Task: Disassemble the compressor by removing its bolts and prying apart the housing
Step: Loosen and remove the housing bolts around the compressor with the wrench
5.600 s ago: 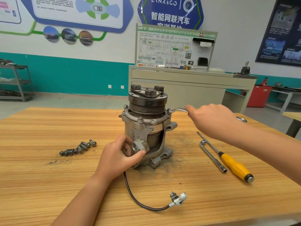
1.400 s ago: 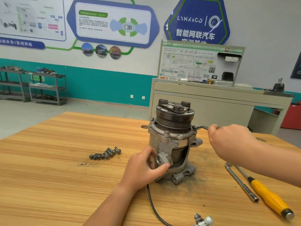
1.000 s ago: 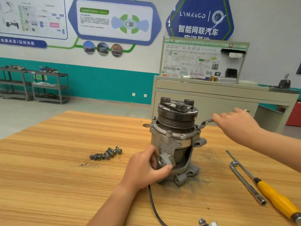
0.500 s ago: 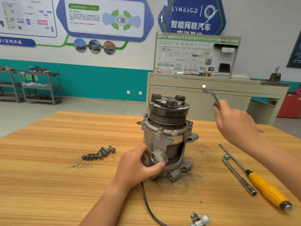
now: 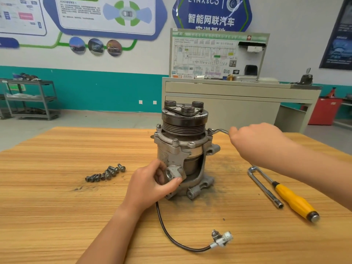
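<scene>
A grey metal compressor (image 5: 181,149) stands upright on the wooden table (image 5: 57,187), black pulley on top. My left hand (image 5: 150,185) grips a lug low on its front housing. My right hand (image 5: 255,141) holds a silver wrench (image 5: 218,131); the wrench head sits on a bolt at the right of the upper flange. More flange bolts (image 5: 175,141) stand around the rim. Several removed bolts (image 5: 105,173) lie in a row to the left.
A yellow-handled screwdriver (image 5: 291,197) and an L-shaped socket wrench (image 5: 264,187) lie to the right. The compressor's black cable runs to a white connector (image 5: 222,240) near the front. A beige bench (image 5: 238,100) stands behind the table.
Half a second ago my right hand held the wrench lifted in the air; now it has come down and the wrench head is back on the right flange bolt. My left hand kept its grip.
</scene>
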Tool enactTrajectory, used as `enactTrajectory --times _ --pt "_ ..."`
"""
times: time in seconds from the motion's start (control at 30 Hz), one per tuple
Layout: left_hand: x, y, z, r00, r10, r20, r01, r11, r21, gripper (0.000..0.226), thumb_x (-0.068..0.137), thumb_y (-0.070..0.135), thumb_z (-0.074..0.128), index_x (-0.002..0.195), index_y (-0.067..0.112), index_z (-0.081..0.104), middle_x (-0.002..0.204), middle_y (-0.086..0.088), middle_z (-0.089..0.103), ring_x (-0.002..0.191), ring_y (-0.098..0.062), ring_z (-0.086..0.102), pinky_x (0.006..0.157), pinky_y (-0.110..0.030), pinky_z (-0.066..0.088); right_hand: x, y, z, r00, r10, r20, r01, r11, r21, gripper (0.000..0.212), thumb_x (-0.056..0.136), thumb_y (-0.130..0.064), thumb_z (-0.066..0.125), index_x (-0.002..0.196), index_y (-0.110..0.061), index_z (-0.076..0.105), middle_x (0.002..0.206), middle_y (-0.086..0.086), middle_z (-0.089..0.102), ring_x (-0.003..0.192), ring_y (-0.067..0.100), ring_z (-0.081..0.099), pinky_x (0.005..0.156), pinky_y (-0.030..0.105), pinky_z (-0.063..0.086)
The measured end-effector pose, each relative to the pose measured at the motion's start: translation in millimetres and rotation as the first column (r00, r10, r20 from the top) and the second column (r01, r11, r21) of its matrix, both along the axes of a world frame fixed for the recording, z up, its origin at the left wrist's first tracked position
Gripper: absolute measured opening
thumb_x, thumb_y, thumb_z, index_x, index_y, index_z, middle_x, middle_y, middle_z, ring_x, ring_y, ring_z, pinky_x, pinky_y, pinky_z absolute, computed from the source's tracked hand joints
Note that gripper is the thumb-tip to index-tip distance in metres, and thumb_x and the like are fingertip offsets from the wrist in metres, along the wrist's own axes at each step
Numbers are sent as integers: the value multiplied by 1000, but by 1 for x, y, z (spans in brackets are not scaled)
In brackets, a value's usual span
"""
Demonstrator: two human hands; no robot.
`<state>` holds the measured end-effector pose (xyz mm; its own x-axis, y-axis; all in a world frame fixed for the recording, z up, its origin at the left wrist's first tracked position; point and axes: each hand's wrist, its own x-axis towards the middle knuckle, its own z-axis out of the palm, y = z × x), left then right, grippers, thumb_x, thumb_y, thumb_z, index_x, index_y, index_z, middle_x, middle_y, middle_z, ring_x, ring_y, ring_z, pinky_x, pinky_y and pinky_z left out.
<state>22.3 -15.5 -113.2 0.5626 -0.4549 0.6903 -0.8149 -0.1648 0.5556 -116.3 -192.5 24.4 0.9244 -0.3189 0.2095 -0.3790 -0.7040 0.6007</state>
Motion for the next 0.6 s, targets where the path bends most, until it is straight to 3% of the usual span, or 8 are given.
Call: enactTrajectory --times 0.1,0.17,0.3,0.4,0.6 --pt "0 -1 -1 1000 1 -2 -1 1000 2 37 63 52 72 75 21 54 57 8 57 64 -12 57 52 -25 43 -1 16 7 994 8 -110 -19 994 -105 35 92 2 40 127 -2 39 61 -1 25 76 22 57 48 24 31" --pt "0 -1 -2 1000 1 -4 -1 1000 -3 33 64 47 74 75 23 54 57 8 57 64 -12 57 52 -26 43 -1 23 9 988 20 -155 -41 990 -134 39 93 1 40 132 -1 37 62 -2 23 86 23 59 53 25 33" --pt "-1 -2 -2 1000 7 -10 -7 1000 -5 36 63 51 68 77 20 56 58 8 57 65 -11 57 53 -26 43 1 20 16 984 0 -176 -30 985 -171 28 94 -5 38 121 -7 46 61 1 28 49 15 33 41 23 26" --pt "-1 -2 -2 1000 9 -14 -9 1000 -7 34 64 50 69 77 21 55 58 6 57 65 -11 57 52 -28 44 2 19 20 984 -19 -176 -10 987 -162 19 94 -7 38 111 -8 46 60 0 33 47 14 31 39 24 25" --pt "-1 -2 -4 1000 -2 -16 1 1000 -20 33 65 48 73 76 23 54 57 5 57 65 -12 57 52 -27 43 2 24 21 973 -5 -230 -52 970 -237 21 94 -3 40 114 -6 47 60 1 29 45 16 27 38 25 23"
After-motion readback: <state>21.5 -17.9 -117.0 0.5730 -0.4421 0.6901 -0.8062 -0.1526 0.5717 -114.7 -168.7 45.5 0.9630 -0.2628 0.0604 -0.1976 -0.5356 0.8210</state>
